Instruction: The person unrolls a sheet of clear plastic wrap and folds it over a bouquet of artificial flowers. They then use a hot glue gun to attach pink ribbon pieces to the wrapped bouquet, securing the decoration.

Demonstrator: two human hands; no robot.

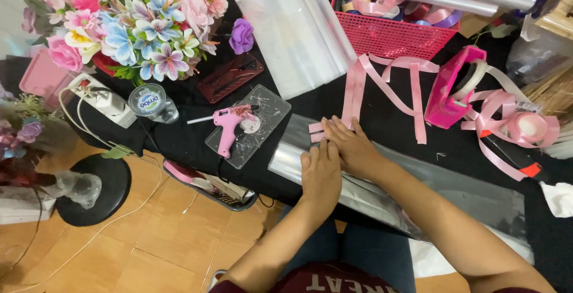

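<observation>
Both hands are down flat at centre frame, pressing on a clear cellophane sheet spread on the black table. Left hand, fingers released and together, palm down on the near fold; right hand, also uncurled, pins the end of a pink ribbon against the sheet's upper edge. Seemingly early going: film laid out, nothing wrapped yet. Its long axis runs from centre-left down to lower right. A pink glue gun lies left of them.
</observation>
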